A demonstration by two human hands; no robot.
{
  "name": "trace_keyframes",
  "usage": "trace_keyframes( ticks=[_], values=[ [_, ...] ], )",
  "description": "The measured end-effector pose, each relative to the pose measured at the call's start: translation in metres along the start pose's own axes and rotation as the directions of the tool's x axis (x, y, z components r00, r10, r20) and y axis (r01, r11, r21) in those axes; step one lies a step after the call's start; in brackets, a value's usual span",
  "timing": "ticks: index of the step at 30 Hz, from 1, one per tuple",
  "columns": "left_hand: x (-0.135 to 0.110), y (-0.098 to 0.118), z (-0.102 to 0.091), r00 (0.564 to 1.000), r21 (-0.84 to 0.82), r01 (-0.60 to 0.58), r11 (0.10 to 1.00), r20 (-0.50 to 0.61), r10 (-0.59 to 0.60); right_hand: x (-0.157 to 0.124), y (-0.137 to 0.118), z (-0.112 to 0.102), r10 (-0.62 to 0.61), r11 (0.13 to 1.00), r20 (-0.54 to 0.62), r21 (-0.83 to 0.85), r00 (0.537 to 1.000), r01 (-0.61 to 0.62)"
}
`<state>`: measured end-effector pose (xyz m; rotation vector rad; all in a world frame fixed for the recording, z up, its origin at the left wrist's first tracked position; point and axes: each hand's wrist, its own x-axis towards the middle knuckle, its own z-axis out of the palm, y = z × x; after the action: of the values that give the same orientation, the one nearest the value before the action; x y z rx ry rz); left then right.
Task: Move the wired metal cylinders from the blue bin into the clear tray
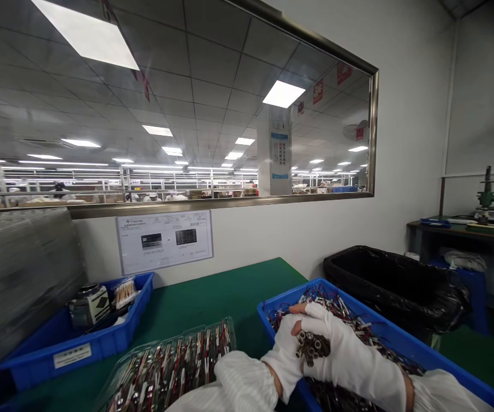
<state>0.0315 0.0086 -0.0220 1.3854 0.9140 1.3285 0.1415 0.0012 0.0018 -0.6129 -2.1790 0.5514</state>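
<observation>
A bundle of small metal cylinders [312, 348], open round ends toward me, is held between my two hands over a blue bin. My right hand [337, 335], in a white glove with bare fingertips, is closed around it from the right. Against its left side presses my left hand [285, 349], also gloved; most of its fingers are hidden. Beneath them, the blue bin [457, 375] holds a heap of similar thin parts with red and dark wires. To the left lies a clear plastic tray [231, 332] with rows of wired parts.
A blue tray [122, 343] at the left holds a dark jar [90, 306] and a bag of cotton swabs [126, 292]. Beyond the bin stands a container lined with a black bag [358, 257]. The green tabletop [247, 292] meets a wall with a posted sheet [165, 240].
</observation>
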Motion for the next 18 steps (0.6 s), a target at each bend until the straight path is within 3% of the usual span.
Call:
trace_keyframes(
  ticks=[4, 10, 14, 18],
  values=[
    [-0.004, 0.009, -0.001, 0.998, 0.128, -0.06, 0.99, 0.027, 0.057, 0.0, 0.005, 0.005, 0.013, 0.999, 0.004, 0.045, 1.0, -0.013],
    [-0.01, 0.021, 0.003, 0.992, 0.3, -0.12, 0.946, 0.066, 0.105, 0.003, -0.004, 0.006, 0.178, 0.952, 0.017, 0.251, 0.984, -0.176],
    [-0.012, 0.023, 0.002, 0.993, 0.287, -0.11, 0.952, 0.064, 0.096, 0.006, -0.017, 0.0, 0.199, 0.96, 0.005, 0.198, 0.98, -0.196],
    [-0.011, 0.02, 0.002, 0.999, 0.157, -0.04, 0.987, 0.024, 0.036, 0.004, -0.009, 0.0, 0.146, 0.976, 0.016, 0.164, 0.989, -0.146]
  ],
)
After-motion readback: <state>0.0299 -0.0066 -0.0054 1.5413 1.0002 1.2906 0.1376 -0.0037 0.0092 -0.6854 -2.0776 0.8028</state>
